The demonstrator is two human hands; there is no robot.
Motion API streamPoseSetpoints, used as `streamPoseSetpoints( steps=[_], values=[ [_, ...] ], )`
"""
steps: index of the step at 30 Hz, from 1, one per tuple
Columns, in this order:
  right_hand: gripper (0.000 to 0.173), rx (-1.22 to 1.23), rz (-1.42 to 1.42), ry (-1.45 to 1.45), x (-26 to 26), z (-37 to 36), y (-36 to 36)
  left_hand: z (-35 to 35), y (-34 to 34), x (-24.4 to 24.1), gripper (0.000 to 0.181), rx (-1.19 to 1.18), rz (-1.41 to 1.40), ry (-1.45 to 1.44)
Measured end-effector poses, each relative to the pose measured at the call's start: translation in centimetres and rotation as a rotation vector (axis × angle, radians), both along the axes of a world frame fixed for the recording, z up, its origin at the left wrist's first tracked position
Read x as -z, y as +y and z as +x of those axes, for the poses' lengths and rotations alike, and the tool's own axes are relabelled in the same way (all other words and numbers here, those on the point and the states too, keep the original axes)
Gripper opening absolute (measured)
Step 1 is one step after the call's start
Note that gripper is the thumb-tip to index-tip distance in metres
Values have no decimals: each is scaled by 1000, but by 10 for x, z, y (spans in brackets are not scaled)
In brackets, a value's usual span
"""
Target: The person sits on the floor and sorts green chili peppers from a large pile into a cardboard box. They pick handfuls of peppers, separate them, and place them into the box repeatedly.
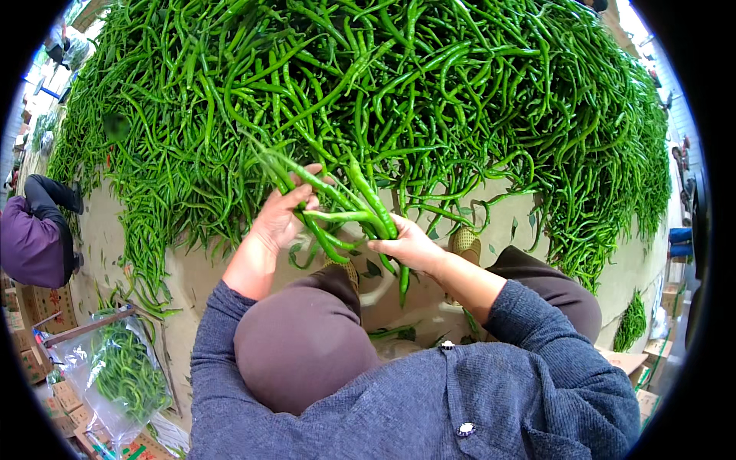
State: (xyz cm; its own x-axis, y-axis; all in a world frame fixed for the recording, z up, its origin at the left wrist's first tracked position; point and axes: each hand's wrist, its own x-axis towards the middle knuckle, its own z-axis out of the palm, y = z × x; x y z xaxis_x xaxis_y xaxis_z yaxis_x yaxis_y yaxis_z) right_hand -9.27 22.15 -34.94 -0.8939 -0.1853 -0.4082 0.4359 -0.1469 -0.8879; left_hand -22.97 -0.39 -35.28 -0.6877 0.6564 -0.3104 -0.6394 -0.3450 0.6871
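Several long green chili peppers lie across both hands in front of my knees. My left hand (286,210) grips a few of them, the upper ones blurred, with the thumb laid over the top. In my right hand (411,244) is a bunch of green chili peppers (368,192), held at its lower end with the thumb across it. Some of these peppers reach over to the left hand's fingers. Just beyond my hands rises a large heap of green chili peppers (374,98), its near edge spilling loosely onto the floor.
A frame holding a clear plastic bag of peppers (129,368) stands at lower left, with cardboard boxes (54,307) around it. A person in a purple top (34,244) sits at far left. At right lies a small pepper pile (631,322) on the concrete floor (621,267).
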Motion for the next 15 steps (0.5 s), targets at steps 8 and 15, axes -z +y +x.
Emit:
streamPoseSetpoints(
  steps=[8, 15],
  values=[
    [34, 214, 184, 35, -51, 22, 16, 5, 11, -89, 10, -107, -227, 233],
    [33, 574, 438, 566, -94, 18, 1, 42, 33, -183, 15, 0, -450, 500]
  ],
)
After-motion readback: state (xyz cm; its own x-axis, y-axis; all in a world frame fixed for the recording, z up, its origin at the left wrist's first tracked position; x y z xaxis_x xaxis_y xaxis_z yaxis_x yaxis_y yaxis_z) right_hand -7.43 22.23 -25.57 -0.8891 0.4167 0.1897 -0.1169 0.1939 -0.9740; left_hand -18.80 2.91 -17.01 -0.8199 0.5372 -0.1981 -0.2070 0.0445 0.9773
